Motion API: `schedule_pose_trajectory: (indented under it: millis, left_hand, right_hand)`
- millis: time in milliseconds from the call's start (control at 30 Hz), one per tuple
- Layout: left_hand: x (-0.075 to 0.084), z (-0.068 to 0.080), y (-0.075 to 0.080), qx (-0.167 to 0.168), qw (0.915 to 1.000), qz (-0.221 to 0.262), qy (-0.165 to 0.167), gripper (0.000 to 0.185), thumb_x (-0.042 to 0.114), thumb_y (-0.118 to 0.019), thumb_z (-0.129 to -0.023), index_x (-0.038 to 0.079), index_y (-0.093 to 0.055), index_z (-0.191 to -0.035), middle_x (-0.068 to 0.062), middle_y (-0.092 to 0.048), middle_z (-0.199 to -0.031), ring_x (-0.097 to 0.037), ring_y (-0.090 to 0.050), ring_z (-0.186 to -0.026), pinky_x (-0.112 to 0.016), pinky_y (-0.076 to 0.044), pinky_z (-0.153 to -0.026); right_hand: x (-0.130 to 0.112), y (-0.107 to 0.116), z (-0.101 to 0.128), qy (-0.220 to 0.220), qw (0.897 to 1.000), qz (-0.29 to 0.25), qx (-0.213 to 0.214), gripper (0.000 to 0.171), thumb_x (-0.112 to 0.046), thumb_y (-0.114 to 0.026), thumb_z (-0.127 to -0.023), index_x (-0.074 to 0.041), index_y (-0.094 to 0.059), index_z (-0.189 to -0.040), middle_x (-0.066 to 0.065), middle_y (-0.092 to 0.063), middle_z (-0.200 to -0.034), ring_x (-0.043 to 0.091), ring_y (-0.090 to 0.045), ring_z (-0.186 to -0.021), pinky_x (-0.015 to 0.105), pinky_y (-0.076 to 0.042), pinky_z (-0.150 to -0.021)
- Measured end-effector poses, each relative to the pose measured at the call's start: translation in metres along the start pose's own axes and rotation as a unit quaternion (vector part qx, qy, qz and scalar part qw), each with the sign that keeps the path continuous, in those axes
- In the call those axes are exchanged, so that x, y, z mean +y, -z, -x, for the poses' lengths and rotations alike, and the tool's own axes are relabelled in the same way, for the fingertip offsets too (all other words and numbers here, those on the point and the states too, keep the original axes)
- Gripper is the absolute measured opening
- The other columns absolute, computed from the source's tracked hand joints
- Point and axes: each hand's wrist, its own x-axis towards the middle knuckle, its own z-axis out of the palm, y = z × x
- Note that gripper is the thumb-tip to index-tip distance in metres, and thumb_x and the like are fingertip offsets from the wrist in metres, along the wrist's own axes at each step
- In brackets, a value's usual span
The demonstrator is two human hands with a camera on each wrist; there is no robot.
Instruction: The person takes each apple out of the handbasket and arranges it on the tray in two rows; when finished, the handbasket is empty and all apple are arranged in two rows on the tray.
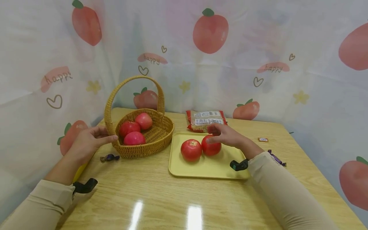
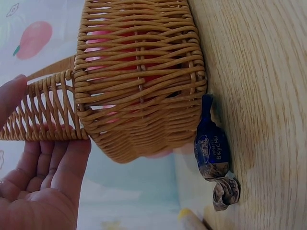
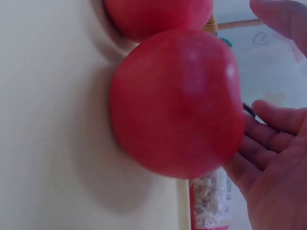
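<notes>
— Beige sleeves fill the lower corners of the head view, each with a black clip at the wrist. What is seen beyond them?

— A glossy light wooden table is seen, backed by a white curtain printed with peaches. Left of centre a woven wicker basket with an arched handle is stood, with three red apples held in it. A dark blue wrapped candy is laid just beside the basket's base, and a clear packet with red edges is laid behind the flat yellow tray. Two more small sweets are seen at the right of the table.

— How are the hands placed?

— The left hand is set against the basket's left side; in the left wrist view its fingers are nearly straight and laid along the handle's base, nothing being gripped. The right hand is held spread and relaxed over the right-hand red tomato; whether the fruit is touched cannot be told.

— And the fruit itself?

— Two are laid on the tray's upper middle, touching. The left-hand red tomato shows a stem scar; the right one is smooth and shiny.
</notes>
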Motion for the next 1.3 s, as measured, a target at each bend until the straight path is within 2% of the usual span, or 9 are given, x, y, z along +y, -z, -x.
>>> schedule_pose_trajectory:
  millis: [267, 433, 667, 933, 1133, 1300]
  left_hand:
    - [-0.001, -0.003, 0.000, -0.005, 1.0000, 0.002, 0.001, 0.056, 0.044, -0.079, -0.093, 0.004, -0.064, -0.129, 0.018, -0.071, -0.105, 0.002, -0.063, -0.101, -0.010, -0.047, -0.085]
    - [-0.004, -0.001, 0.000, 0.004, 1.0000, 0.002, -0.006, 0.054, 0.043, -0.079, -0.092, 0.004, -0.065, -0.126, 0.018, -0.072, -0.104, 0.003, -0.063, -0.100, -0.009, -0.048, -0.084]
    - [-0.004, -0.002, -0.001, -0.004, 0.9997, 0.024, -0.010, 0.051, 0.039, -0.079, -0.093, 0.001, -0.065, -0.124, 0.016, -0.073, -0.102, 0.000, -0.065, -0.099, -0.010, -0.050, -0.084]
    - [-0.005, -0.004, 0.000, -0.003, 1.0000, 0.008, -0.004, 0.051, 0.041, -0.079, -0.093, 0.004, -0.066, -0.126, 0.015, -0.073, -0.104, 0.000, -0.065, -0.099, -0.009, -0.050, -0.085]
    - [-0.005, -0.005, -0.002, -0.006, 0.9998, 0.016, -0.003, 0.056, 0.042, -0.079, -0.093, 0.002, -0.064, -0.129, 0.015, -0.073, -0.107, 0.000, -0.066, -0.101, -0.009, -0.050, -0.086]
    - [-0.005, -0.003, -0.002, -0.006, 0.9998, 0.020, 0.002, 0.057, 0.042, -0.079, -0.093, 0.001, -0.063, -0.129, 0.015, -0.073, -0.106, -0.001, -0.066, -0.100, -0.010, -0.051, -0.085]
  right_hand:
    - [-0.019, 0.003, -0.012, 0.018, 1.000, -0.006, 0.003, 0.073, -0.038, -0.077, -0.091, -0.005, -0.047, -0.149, 0.022, -0.052, -0.150, 0.042, -0.049, -0.140, 0.057, -0.040, -0.118]
    - [-0.034, 0.001, -0.021, 0.038, 0.999, -0.009, -0.002, 0.073, -0.037, -0.078, -0.091, -0.006, -0.047, -0.149, 0.021, -0.052, -0.151, 0.039, -0.049, -0.142, 0.057, -0.040, -0.118]
    - [-0.051, 0.000, -0.032, 0.054, 0.998, -0.030, -0.018, 0.072, -0.031, -0.077, -0.094, -0.006, -0.045, -0.152, 0.016, -0.052, -0.152, 0.035, -0.049, -0.144, 0.054, -0.038, -0.120]
    - [-0.066, -0.008, -0.046, 0.082, 0.995, -0.040, -0.036, 0.062, -0.032, -0.076, -0.094, -0.010, -0.051, -0.146, 0.010, -0.057, -0.146, 0.031, -0.051, -0.141, 0.050, -0.039, -0.120]
    - [-0.075, -0.018, -0.058, 0.078, 0.994, -0.059, -0.056, 0.071, -0.029, -0.077, -0.092, -0.008, -0.046, -0.152, 0.010, -0.054, -0.151, 0.031, -0.052, -0.141, 0.048, -0.041, -0.119]
    - [-0.084, -0.028, -0.071, 0.091, 0.993, -0.040, -0.070, 0.074, -0.032, -0.077, -0.092, -0.007, -0.044, -0.154, 0.011, -0.053, -0.151, 0.031, -0.051, -0.142, 0.045, -0.039, -0.120]
